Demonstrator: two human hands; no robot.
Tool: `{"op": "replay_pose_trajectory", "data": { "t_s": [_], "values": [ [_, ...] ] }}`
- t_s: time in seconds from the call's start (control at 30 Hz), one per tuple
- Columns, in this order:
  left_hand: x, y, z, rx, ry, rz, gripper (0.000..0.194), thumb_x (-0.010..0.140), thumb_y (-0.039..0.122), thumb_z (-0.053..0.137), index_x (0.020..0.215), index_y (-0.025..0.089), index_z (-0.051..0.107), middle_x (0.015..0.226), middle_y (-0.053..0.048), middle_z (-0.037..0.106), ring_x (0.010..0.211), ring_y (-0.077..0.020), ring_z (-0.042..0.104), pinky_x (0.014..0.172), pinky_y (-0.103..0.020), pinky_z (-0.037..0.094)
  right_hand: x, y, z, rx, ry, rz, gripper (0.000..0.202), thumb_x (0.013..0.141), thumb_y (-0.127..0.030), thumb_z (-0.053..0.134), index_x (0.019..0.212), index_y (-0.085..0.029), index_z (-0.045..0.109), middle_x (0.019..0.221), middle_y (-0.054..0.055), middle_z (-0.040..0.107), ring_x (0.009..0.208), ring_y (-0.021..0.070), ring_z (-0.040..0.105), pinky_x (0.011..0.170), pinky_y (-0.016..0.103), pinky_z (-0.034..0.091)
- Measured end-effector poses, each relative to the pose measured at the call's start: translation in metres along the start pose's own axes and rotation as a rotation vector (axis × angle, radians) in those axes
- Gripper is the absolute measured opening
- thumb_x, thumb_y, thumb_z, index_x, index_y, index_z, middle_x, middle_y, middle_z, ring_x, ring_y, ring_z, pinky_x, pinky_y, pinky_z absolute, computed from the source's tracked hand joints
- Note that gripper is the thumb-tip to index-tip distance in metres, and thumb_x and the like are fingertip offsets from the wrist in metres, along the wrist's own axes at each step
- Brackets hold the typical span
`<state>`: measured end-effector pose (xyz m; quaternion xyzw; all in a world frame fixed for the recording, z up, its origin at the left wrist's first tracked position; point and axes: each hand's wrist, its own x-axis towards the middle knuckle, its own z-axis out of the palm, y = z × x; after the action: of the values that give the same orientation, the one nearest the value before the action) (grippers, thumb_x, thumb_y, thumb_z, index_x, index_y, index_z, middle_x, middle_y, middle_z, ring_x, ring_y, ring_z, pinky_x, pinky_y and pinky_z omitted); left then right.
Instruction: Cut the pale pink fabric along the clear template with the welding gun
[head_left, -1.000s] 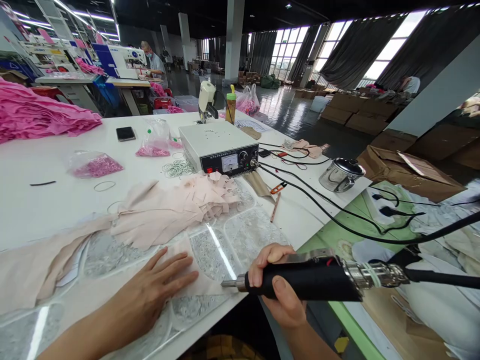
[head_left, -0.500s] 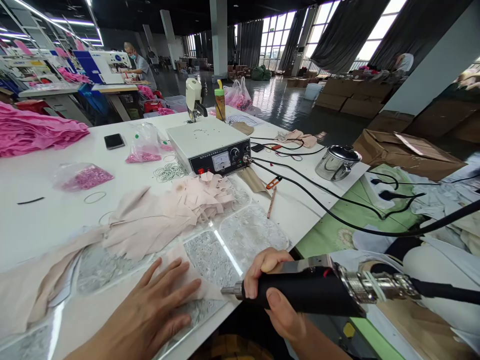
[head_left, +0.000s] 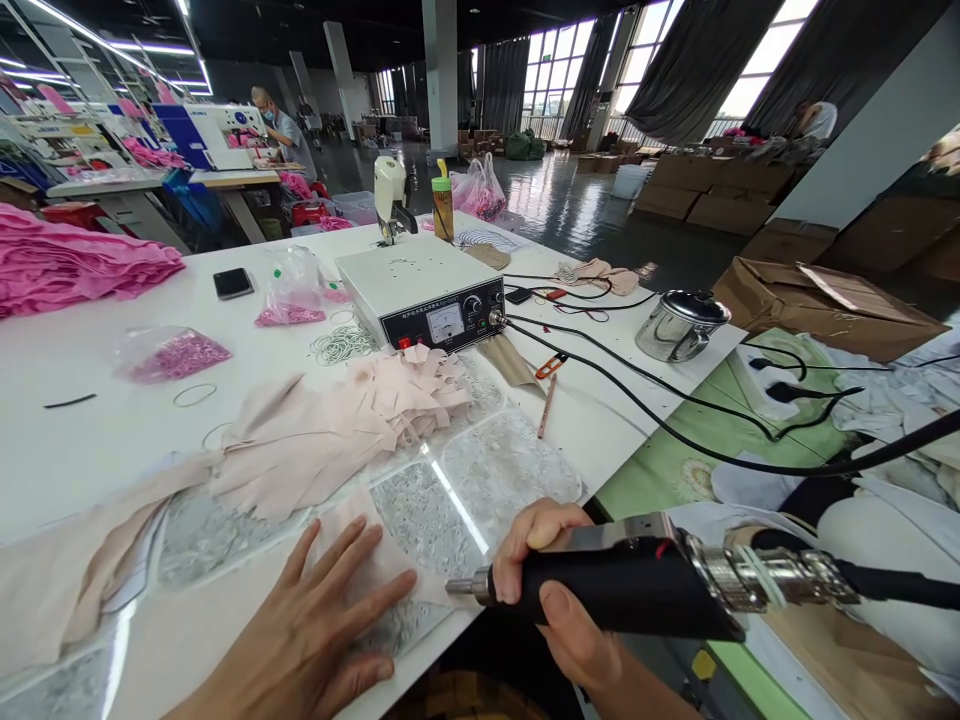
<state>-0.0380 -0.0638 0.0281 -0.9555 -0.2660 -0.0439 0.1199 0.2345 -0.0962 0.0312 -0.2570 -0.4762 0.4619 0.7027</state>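
My left hand lies flat, fingers spread, on a pale pink fabric piece over a grey marble-patterned sheet. My right hand is wrapped round a black handheld ultrasonic welding gun. The gun lies nearly level, its metal tip at the fabric's pointed right end, close to the table edge. Whether the tip presses on the cloth I cannot tell. Beyond my left hand is a heap of cut pale pink fabric pieces. A long folded strip of the same cloth lies at the left.
The white control box stands behind the heap, with black cables running right. Around it are an orange cutter, a pencil, a steel mug, a phone and bags of pink bits. A person works farther back.
The view has shifted slightly. My left hand has slid a little to the right and down on the fabric, its thumb now farther from the fingers. The gun stays at the fabric's pointed end.
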Motion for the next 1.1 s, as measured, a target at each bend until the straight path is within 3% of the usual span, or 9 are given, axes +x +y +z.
{"op": "replay_pose_trajectory", "data": {
  "t_s": [0.2, 0.57, 0.83, 1.1],
  "values": [
    [-0.004, 0.014, 0.007, -0.082, -0.005, -0.170, 0.059, 0.096, 0.065, 0.053, 0.150, 0.049, 0.037, 0.157, -0.003, 0.043, 0.144, -0.0344, 0.039, 0.120, -0.060, 0.015, 0.001, -0.003, 0.000, 0.001, -0.020, -0.002, 0.015, 0.094, -0.040, 0.055, 0.105, -0.030, 0.052, 0.089, 0.000, 0.053, 0.056, 0.0112, 0.055, 0.054, 0.031, 0.049],
    [-0.003, 0.018, 0.008, -0.071, -0.013, -0.172, 0.074, 0.085, 0.067, 0.068, 0.150, 0.048, 0.039, 0.156, -0.007, 0.043, 0.147, -0.0356, 0.034, 0.119, -0.061, 0.017, 0.009, 0.001, 0.011, 0.050, 0.065, -0.012, 0.016, 0.092, -0.040, 0.059, 0.102, -0.028, 0.054, 0.090, 0.000, 0.054, 0.058, 0.0107, 0.057, 0.054, 0.030, 0.050],
    [-0.003, 0.021, 0.009, -0.134, -0.005, -0.194, 0.072, 0.082, 0.064, 0.073, 0.146, 0.044, 0.048, 0.155, -0.008, 0.045, 0.145, -0.0379, 0.037, 0.120, -0.063, 0.017, 0.025, 0.034, 0.028, 0.053, -0.008, -0.058, 0.017, 0.092, -0.038, 0.058, 0.105, -0.028, 0.052, 0.091, 0.000, 0.054, 0.059, 0.0123, 0.058, 0.057, 0.033, 0.050],
    [-0.001, 0.023, 0.006, -0.173, -0.022, -0.216, 0.077, 0.077, 0.061, 0.079, 0.145, 0.046, 0.048, 0.153, -0.007, 0.048, 0.146, -0.0372, 0.034, 0.119, -0.066, 0.017, 0.026, 0.039, 0.030, 0.013, -0.015, -0.043, 0.016, 0.093, -0.038, 0.057, 0.104, -0.028, 0.051, 0.091, 0.000, 0.055, 0.059, 0.0125, 0.058, 0.057, 0.033, 0.050]
  ]
}}
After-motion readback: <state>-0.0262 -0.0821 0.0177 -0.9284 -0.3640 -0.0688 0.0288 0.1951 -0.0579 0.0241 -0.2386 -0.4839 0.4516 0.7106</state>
